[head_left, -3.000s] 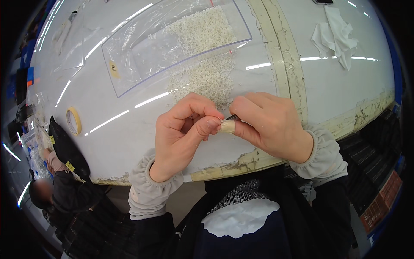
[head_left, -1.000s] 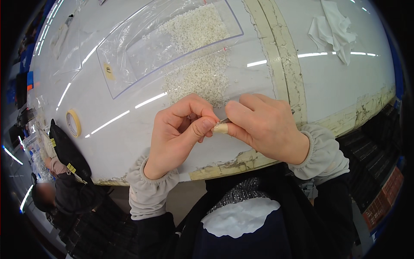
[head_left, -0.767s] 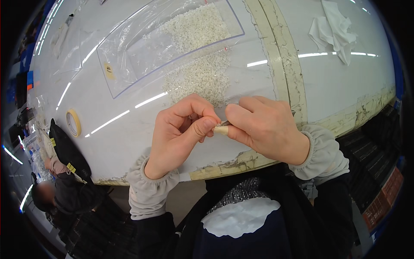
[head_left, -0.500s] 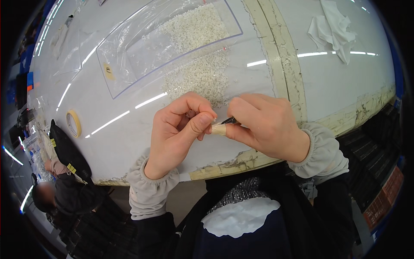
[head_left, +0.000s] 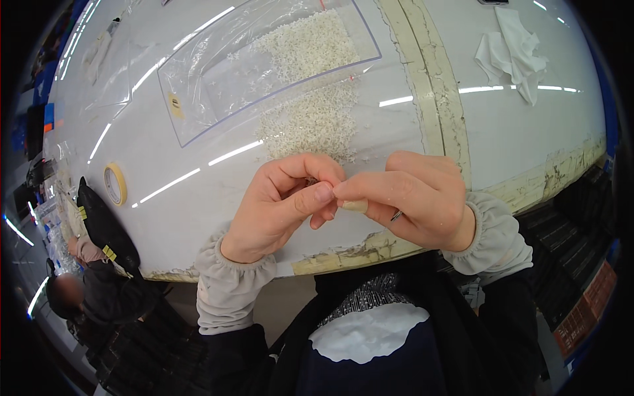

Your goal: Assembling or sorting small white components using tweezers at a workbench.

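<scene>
My left hand point(head_left: 284, 206) is closed in a pinch, its thumb and forefinger pressed together. Whatever lies between them is too small or hidden to name. Touching it from the right, my right hand point(head_left: 422, 198) has its forefinger and thumb brought to the same spot. A beige wrap point(head_left: 355, 206) covers the right thumb tip. Inside the curled fingers of the right hand is a slim dark tool point(head_left: 396, 216); only a short metallic bit shows, so its kind is unclear. Just beyond both hands lies a heap of small white plastic pieces point(head_left: 310, 129).
A clear plastic bag point(head_left: 218, 109) with a blue edge overlies part of the heap. Left stand a tape roll point(head_left: 115, 184) and a black pouch point(head_left: 102, 224). A white cloth point(head_left: 512, 56) lies far right, past a taped table seam point(head_left: 432, 86). Another person point(head_left: 119, 290) sits lower left.
My hands have come together at the fingertips. The right forefinger has stretched toward the left pinch, and the dark tool has shifted back into the right palm.
</scene>
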Available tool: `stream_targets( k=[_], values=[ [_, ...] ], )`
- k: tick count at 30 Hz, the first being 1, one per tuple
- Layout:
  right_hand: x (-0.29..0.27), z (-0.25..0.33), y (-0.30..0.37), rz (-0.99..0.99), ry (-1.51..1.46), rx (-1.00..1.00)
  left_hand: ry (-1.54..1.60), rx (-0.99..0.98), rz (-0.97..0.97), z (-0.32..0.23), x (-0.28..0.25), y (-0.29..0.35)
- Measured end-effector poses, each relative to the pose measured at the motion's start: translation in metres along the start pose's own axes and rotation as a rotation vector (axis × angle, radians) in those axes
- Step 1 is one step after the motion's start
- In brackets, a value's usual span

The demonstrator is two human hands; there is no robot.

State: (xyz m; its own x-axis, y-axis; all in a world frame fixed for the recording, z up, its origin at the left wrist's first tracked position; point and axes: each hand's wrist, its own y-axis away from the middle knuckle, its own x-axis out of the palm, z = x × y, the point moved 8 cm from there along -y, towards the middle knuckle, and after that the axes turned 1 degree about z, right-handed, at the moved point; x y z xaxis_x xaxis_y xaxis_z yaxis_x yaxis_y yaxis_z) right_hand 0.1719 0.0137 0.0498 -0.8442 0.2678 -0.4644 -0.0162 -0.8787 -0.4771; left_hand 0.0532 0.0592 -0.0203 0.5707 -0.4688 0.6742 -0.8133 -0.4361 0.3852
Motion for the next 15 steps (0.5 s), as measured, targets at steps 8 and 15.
stream_targets(
  k=[8, 15],
  values=[
    [0.005, -0.004, -0.001, 0.034, -0.007, 0.086, 0.073, 0.048, 0.07, 0.005, 0.001, -0.002],
    [0.014, -0.02, 0.007, 0.138, 0.157, 0.245, 0.018, 0.122, -0.051, 0.004, 0.001, -0.004]
  ],
)
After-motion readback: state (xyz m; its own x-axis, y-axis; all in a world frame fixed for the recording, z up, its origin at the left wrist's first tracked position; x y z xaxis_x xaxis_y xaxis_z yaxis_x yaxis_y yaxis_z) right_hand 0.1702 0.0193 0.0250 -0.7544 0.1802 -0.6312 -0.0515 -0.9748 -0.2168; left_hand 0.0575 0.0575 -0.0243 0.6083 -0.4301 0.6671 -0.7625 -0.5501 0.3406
